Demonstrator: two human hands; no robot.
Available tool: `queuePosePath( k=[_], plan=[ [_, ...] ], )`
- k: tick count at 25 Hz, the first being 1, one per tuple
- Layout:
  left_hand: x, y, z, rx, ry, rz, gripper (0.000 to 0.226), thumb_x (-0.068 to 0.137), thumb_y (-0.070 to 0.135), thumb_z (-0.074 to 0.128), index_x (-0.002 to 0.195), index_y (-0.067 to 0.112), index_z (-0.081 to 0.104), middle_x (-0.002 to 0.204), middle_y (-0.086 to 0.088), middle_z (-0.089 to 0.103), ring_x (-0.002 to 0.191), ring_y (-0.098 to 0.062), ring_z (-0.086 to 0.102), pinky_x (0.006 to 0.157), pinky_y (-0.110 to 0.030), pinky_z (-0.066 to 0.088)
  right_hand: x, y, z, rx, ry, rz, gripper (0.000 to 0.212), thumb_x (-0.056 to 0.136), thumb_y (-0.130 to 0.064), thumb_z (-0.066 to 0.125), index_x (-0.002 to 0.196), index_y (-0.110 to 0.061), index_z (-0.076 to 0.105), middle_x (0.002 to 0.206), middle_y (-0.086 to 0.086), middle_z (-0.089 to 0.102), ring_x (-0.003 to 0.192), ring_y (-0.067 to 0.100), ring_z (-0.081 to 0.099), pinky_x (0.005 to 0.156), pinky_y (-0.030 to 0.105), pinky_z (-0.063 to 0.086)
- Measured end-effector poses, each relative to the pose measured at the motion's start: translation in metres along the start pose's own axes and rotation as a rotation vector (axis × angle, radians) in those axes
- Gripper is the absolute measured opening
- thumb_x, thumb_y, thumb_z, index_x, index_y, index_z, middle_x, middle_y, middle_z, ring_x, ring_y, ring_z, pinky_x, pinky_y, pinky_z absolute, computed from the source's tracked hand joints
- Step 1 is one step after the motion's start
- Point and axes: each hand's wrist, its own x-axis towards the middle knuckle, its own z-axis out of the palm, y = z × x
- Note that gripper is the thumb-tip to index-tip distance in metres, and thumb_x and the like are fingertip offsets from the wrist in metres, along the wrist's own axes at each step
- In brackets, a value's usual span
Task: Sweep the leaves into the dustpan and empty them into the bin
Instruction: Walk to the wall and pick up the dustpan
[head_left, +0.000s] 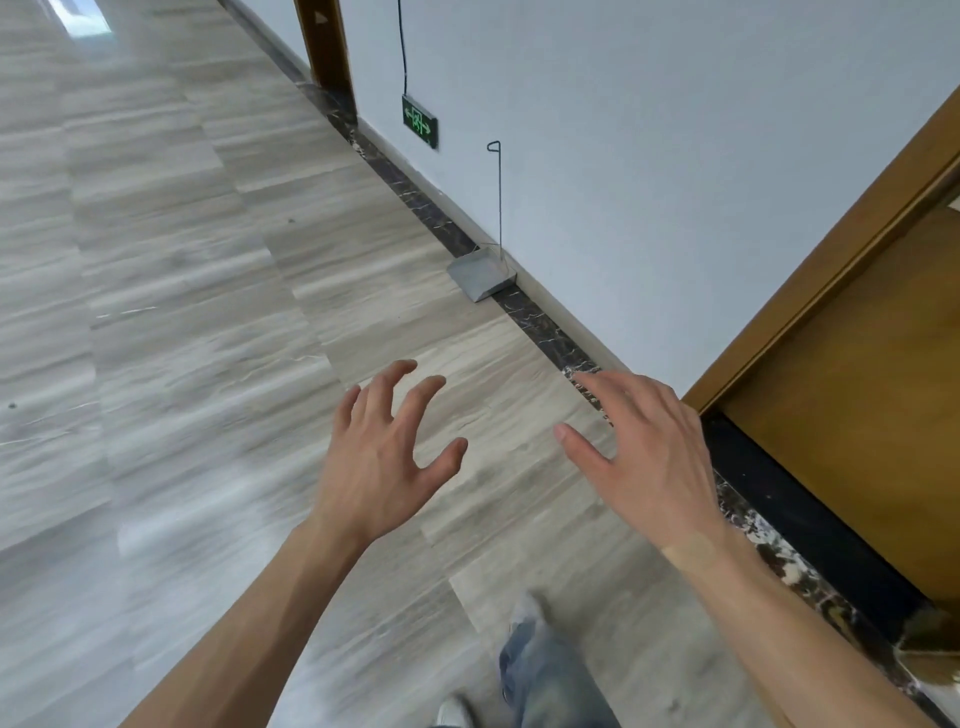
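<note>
Both hands reach forward over the floor (218, 291), bare and holding nothing; the left hand (382, 457) has its fingers spread wide and slightly curled, thumb out to the side; the right hand (647, 449) is flat and open, palm down, fingers together and thumb apart. The 2 hands are near each other but not touching.

The dustpan (480, 273) sits on the floor against the wall (649, 156), well ahead of the hands; it is grey, its thin wire handle (499, 197) standing upright along the wall with a small hook at the top. What lies inside the pan cannot be made out from this angle.

No leaves can be told apart on the floor; much of the near floor is smeared by motion blur, and only 2 small dark specks show at the left, too small to identify. The bin and a broom are not in view.

A green exit sign (420, 121) is fixed low on the wall, with a black cable (403, 47) running up from it and cut off by the top edge. A wooden door (862, 364) fills the right side, cut off by the frame edge; another door frame (327, 47) shows at the top, mostly out of view. A jeans leg (550, 675) and a shoe (524, 613) show at the bottom, blurred; a 2nd shoe (454, 712) is cut off by the lower edge.
</note>
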Motion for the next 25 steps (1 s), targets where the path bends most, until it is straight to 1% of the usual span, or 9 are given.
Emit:
queuePosePath(
  k=[4,7,10,12,15,18,21,25],
  plan=[
    [0.113,-0.029,0.041,0.017,-0.002,0.022,0.063,0.083,0.061,0.047,0.135,0.025,0.045,0.146,-0.004,0.035,0.124,-0.022,0.045,0.108,-0.052,0.030,0.095,0.042,0.042,0.021,0.009,-0.011,0.054,0.089,-0.061,0.046,0.134,-0.031,0.051,0.134,-0.009,0.051,0.125,0.013,0.045,0.101,0.037,0.038],
    [0.219,-0.047,0.069,0.032,-0.003,0.019,0.063,0.084,0.061,0.047,0.136,0.025,0.044,0.146,-0.004,0.035,0.127,-0.022,0.043,0.110,-0.053,0.028,0.192,0.085,0.073,0.037,0.004,-0.004,0.055,0.088,-0.058,0.049,0.134,-0.027,0.052,0.132,-0.007,0.052,0.125,0.014,0.045,0.099,0.036,0.039],
    [0.299,-0.059,0.085,0.034,0.000,0.003,0.062,0.084,0.060,0.047,0.135,0.025,0.044,0.145,-0.004,0.035,0.127,-0.022,0.041,0.109,-0.052,0.028,0.282,0.121,0.091,0.059,0.004,0.016,0.055,0.087,-0.056,0.052,0.133,-0.025,0.052,0.131,-0.006,0.052,0.125,0.016,0.042,0.096,0.037,0.040],
    [0.349,-0.073,0.094,0.050,0.001,-0.018,0.062,0.084,0.060,0.047,0.135,0.025,0.044,0.145,-0.004,0.035,0.127,-0.022,0.041,0.110,-0.051,0.028,0.343,0.139,0.102,0.053,-0.018,0.023,0.056,0.087,-0.057,0.051,0.134,-0.027,0.051,0.133,-0.006,0.051,0.128,0.017,0.040,0.097,0.038,0.040],
    [0.409,-0.098,0.107,0.055,0.016,-0.034,0.061,0.084,0.059,0.049,0.135,0.026,0.044,0.146,-0.004,0.035,0.128,-0.022,0.040,0.110,-0.051,0.028,0.415,0.155,0.122,0.064,-0.006,0.028,0.055,0.086,-0.057,0.050,0.133,-0.029,0.051,0.133,-0.006,0.051,0.129,0.017,0.037,0.098,0.039,0.039],
    [0.483,-0.133,0.130,0.081,0.010,-0.023,0.061,0.084,0.059,0.049,0.135,0.026,0.044,0.146,-0.004,0.035,0.127,-0.024,0.041,0.109,-0.053,0.030,0.495,0.173,0.156,0.051,-0.006,0.035,0.056,0.085,-0.057,0.051,0.133,-0.029,0.051,0.133,-0.005,0.051,0.130,0.019,0.037,0.097,0.040,0.041],
    [0.575,-0.181,0.161,0.097,0.014,-0.018,0.061,0.084,0.059,0.050,0.135,0.027,0.043,0.146,-0.005,0.035,0.125,-0.025,0.043,0.108,-0.054,0.030,0.583,0.187,0.204,0.034,-0.052,0.026,0.056,0.086,-0.057,0.051,0.135,-0.030,0.048,0.136,-0.005,0.049,0.131,0.019,0.036,0.098,0.039,0.040],
    [0.700,-0.237,0.190,0.106,-0.012,0.035,0.060,0.084,0.061,0.048,0.134,0.027,0.044,0.144,-0.005,0.037,0.123,-0.027,0.046,0.107,-0.054,0.030,0.702,0.196,0.251,0.012,-0.039,0.012,0.053,0.087,-0.058,0.048,0.134,-0.032,0.048,0.136,-0.007,0.049,0.132,0.017,0.036,0.098,0.039,0.041]
  ],
)
